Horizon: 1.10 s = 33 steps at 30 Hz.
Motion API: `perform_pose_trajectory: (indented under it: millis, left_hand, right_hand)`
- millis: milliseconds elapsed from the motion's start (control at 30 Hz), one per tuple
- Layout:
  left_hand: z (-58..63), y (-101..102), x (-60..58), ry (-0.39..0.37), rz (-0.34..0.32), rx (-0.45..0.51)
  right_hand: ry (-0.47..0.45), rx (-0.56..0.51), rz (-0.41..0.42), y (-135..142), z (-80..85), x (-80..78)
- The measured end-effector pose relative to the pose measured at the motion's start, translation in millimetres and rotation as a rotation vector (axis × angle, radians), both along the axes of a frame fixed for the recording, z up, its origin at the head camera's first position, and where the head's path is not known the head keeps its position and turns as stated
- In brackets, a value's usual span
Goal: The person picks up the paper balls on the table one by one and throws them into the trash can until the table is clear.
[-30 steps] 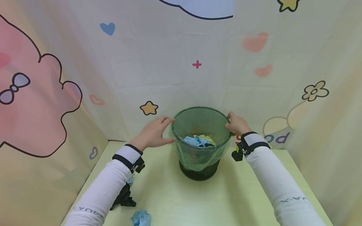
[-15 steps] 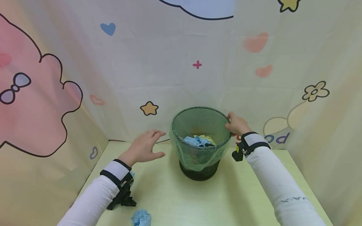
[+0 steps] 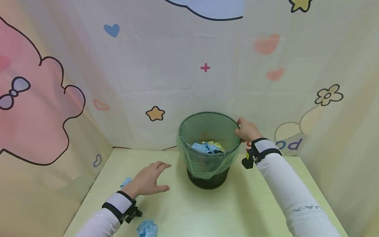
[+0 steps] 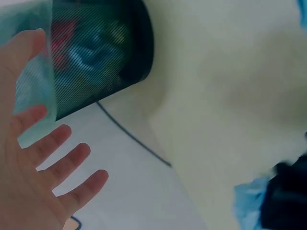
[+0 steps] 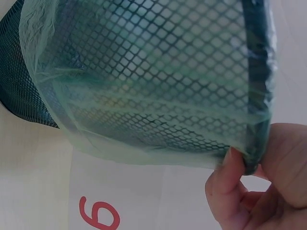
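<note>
A dark mesh wastebasket (image 3: 208, 181) stands upright at the back of the table, a green plastic bag (image 3: 204, 164) lining it and folded over its rim. Crumpled blue (image 3: 204, 147) and yellow pieces lie inside. My right hand (image 3: 249, 130) pinches the rim at the right side; the right wrist view shows thumb and fingers (image 5: 229, 179) around the bagged edge. My left hand (image 3: 146, 181) is over the table left of the basket, fingers spread and holding nothing. Beneath the left wrist, a black crumpled piece (image 4: 290, 196) and a blue crumpled piece (image 4: 249, 203) are partly hidden in the head view.
Another crumpled blue piece (image 3: 147, 228) lies near the front of the pale table (image 3: 207, 210). A printed cloth backdrop (image 3: 177, 75) hangs behind the table and along both sides.
My left hand has left the basket's rim and come down and toward me, over the crumpled pieces on the left. My right hand stays on the rim; the basket has not moved.
</note>
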<state>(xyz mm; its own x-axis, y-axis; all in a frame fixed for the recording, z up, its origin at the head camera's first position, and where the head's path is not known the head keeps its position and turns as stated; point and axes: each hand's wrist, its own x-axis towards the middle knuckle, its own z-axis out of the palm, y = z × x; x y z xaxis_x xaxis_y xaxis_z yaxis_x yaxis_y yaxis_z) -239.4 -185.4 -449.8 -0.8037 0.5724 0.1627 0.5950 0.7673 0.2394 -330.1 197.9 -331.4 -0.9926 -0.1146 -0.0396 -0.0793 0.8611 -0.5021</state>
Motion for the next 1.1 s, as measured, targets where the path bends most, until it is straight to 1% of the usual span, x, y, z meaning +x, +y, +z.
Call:
perform_pose_trajectory:
  millis: [133,333,467,567,667,767,900,967,1100]
  left_hand:
    - [-20.3,-4,13.0,-0.072,0.004,-0.002]
    - [-46.7,-12,31.3,-0.111,0.015,-0.035]
    - [-63.8,-15,41.3,-0.192,0.037,-0.051]
    - [-73.2,-15,48.9,-0.253,0.044,-0.072]
    - [-79.0,-16,57.4,-0.299,0.039,-0.093]
    - [-84.0,-18,65.6,-0.380,0.043,-0.098]
    - [-93.5,-23,73.8,-0.483,0.068,-0.093]
    - [-99.6,-25,76.9,-0.474,0.057,-0.096]
    - [-111.6,-30,82.1,-0.410,0.019,-0.116]
  right_hand:
    - [0.002,-0.002,0.002,-1,1.1,-0.2]
    - [0.012,-0.003,0.004,-1,2.7,-0.1]
    - [0.013,0.000,0.001,-1,1.4,0.3]
    - [0.014,0.001,-0.002,-2,0.4,0.6]
    - [0.015,-0.005,-0.001,-2,-0.4,0.8]
    - [0.017,-0.012,0.002,-1,-0.8,1.2]
    - [0.015,-0.012,0.004,-1,-0.1,2.0]
    - [0.011,-0.011,0.003,-1,0.2,1.9]
    - [0.010,-0.013,0.005,-1,-0.2,1.5]
